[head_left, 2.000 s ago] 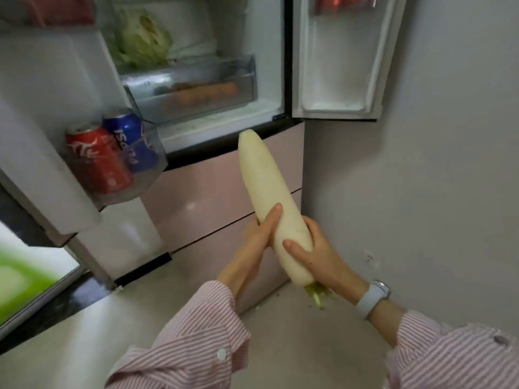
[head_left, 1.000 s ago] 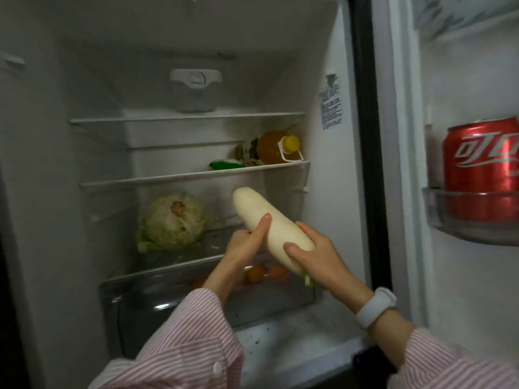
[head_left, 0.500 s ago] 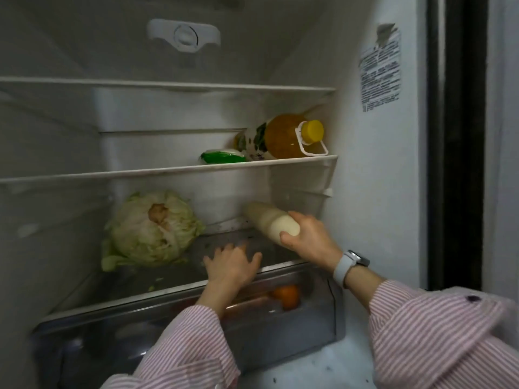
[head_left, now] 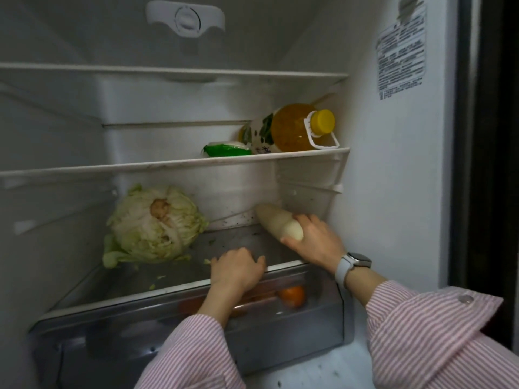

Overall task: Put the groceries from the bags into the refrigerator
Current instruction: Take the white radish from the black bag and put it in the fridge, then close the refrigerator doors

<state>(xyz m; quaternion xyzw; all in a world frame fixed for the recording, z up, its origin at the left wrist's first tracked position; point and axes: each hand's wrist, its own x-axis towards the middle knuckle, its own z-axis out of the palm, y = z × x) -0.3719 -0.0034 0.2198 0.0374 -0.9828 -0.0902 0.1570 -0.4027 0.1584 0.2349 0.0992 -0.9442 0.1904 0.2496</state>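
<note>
Fridge (head_left: 393, 192) open. Cabbage (head_left: 154, 224) on bottom shelf (head_left: 174, 287), well left of radish (head_left: 276, 223). Radish at right wall, tip rearward, clasped at butt by right hand (head_left: 314, 242). Left hand (head_left: 237, 269) flat on shelf, fingers relaxed, holding nothing. Risk: rolling forward off shelf if released unsettled.

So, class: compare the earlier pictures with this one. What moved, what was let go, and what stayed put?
The white radish went from in front of the fridge onto the glass shelf, tip toward the back. The left hand let go and rests on the shelf edge; the right hand holds the butt end. Cabbage, oil bottle unchanged.
</note>
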